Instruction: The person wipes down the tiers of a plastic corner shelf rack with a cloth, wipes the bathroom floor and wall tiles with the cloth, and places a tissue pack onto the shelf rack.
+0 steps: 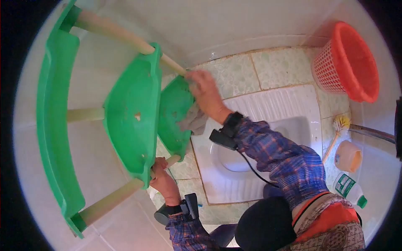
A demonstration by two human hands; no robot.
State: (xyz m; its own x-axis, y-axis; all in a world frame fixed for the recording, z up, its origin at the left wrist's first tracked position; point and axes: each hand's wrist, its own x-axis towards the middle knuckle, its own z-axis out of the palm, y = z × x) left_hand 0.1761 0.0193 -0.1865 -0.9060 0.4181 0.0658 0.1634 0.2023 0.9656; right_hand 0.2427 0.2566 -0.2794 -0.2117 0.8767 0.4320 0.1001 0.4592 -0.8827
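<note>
A green plastic corner rack [133,113] with cream poles stands at the left, its shelves one below another. My left hand [164,180] is closed round the near corner of the middle shelf, beside the pole. At the far side of the lowest shelf [171,104], my right hand [205,93] is near the top of the pole's lower section, blurred by motion. A greyish cloth [194,120] hangs under my right hand against the lowest shelf's edge. The fingers of my right hand are bent, and the cloth appears to be in them.
A white squat toilet [259,104] is set in the tiled floor. Along the right wall are a red basket [356,62], a yellow-headed brush [341,123], a pinkish container [348,156] and a white bottle with a green cap [349,189].
</note>
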